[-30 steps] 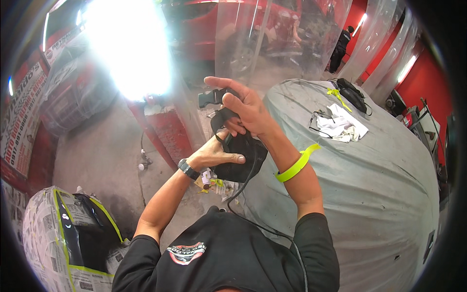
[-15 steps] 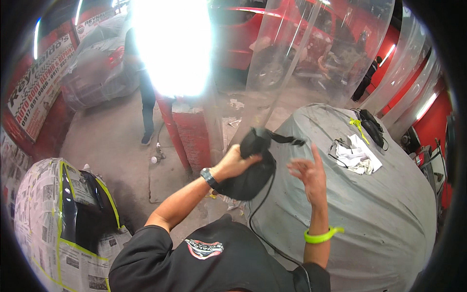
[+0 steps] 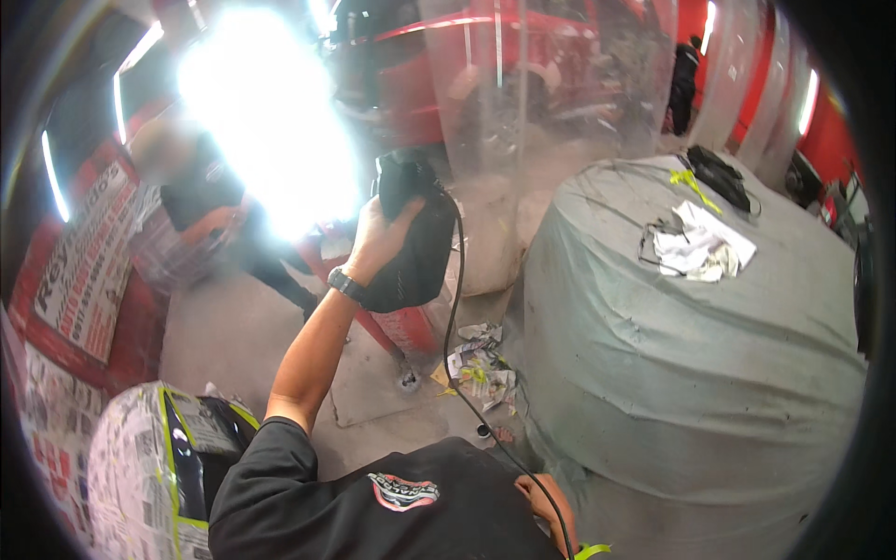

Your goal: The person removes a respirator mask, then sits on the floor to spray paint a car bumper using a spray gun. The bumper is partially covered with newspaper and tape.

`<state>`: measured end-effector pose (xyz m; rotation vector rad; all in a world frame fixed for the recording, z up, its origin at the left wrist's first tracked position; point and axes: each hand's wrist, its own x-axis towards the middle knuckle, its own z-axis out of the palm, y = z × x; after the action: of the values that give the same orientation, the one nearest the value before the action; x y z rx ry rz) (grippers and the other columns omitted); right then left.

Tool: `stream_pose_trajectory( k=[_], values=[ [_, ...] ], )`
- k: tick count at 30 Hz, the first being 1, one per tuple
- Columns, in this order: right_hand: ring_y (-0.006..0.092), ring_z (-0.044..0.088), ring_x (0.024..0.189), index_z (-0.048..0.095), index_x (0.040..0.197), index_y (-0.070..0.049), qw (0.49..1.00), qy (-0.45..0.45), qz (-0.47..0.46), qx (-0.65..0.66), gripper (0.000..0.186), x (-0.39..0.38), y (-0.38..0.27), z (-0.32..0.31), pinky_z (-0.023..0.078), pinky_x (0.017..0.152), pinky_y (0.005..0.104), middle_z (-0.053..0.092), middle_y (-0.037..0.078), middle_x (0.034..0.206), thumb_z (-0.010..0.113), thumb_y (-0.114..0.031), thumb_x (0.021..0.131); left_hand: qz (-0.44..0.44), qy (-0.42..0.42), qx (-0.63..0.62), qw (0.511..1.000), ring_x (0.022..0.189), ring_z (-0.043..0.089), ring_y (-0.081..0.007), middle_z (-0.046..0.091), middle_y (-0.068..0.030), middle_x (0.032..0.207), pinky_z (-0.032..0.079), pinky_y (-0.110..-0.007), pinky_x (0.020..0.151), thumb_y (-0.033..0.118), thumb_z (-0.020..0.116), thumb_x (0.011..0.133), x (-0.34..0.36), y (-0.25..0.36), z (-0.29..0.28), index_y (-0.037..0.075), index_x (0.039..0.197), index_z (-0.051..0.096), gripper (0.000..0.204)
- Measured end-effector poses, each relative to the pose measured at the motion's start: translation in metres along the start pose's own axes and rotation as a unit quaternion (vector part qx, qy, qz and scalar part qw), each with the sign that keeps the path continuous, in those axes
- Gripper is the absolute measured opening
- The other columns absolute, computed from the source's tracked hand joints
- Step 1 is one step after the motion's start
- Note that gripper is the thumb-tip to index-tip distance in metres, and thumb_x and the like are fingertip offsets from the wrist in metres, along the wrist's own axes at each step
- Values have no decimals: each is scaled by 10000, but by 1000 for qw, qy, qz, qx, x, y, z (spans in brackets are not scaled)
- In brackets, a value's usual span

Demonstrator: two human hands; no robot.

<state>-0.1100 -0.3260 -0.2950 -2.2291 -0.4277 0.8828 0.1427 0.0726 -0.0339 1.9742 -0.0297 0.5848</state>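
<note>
My left hand [image 3: 383,233] is raised ahead of me, closed on a black fabric bag [image 3: 418,266], with the thumb pressed on its upper part. A black cord [image 3: 448,341] hangs from the bag and runs down across my black shirt. My right hand [image 3: 543,495] is down at the right side of my waist beside the cord, fingers curled and partly hidden; what they hold I cannot make out.
A grey-covered car [image 3: 681,355] fills the right, bearing white rags [image 3: 695,243] and a black bag [image 3: 714,182]. A paper-masked bumper [image 3: 135,467] is lower left. Another person [image 3: 201,205] stands left near a glaring lamp, another [image 3: 683,84] at the back. Scraps [image 3: 476,369] litter the floor.
My left hand has lifted the bag higher and forward. My right hand has left the bag's strap and dropped to my waist. The person at the left has come more into view.
</note>
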Motion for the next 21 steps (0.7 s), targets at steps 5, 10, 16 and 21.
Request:
stream_pose_trajectory(
  k=[5,10,16,21],
  values=[
    [306,682,1052,535,1392,-82,925,-26,-233,300,577,1,-89,-54,528,898,399,683,207,1174,714,-319,897,-9,9,70,997,873,652,-142,731,-101,974,512,-319,793,247,674,944,18,-9,28,-3,1098,691,293],
    [383,626,1127,321,1526,-39,723,180,-512,428,1018,-47,-122,-117,489,993,479,615,259,1267,661,-676,809,-12,24,83,996,899,680,-195,740,-124,960,515,-348,820,249,669,944,8,-29,42,-5,1100,690,298],
    [387,593,1087,401,1381,73,145,748,-496,416,710,-83,-107,-193,402,1068,587,601,264,1140,475,-507,979,18,-62,50,997,904,694,-222,736,-165,955,516,-357,824,207,684,925,-46,-12,75,-19,1091,679,280],
    [246,528,767,560,967,3,206,490,-724,439,334,-86,-230,-327,465,893,456,509,92,744,415,-295,1008,3,-110,-43,993,831,661,-158,724,-172,911,521,-345,753,146,685,925,-113,-49,126,-29,1055,667,218]
  ],
)
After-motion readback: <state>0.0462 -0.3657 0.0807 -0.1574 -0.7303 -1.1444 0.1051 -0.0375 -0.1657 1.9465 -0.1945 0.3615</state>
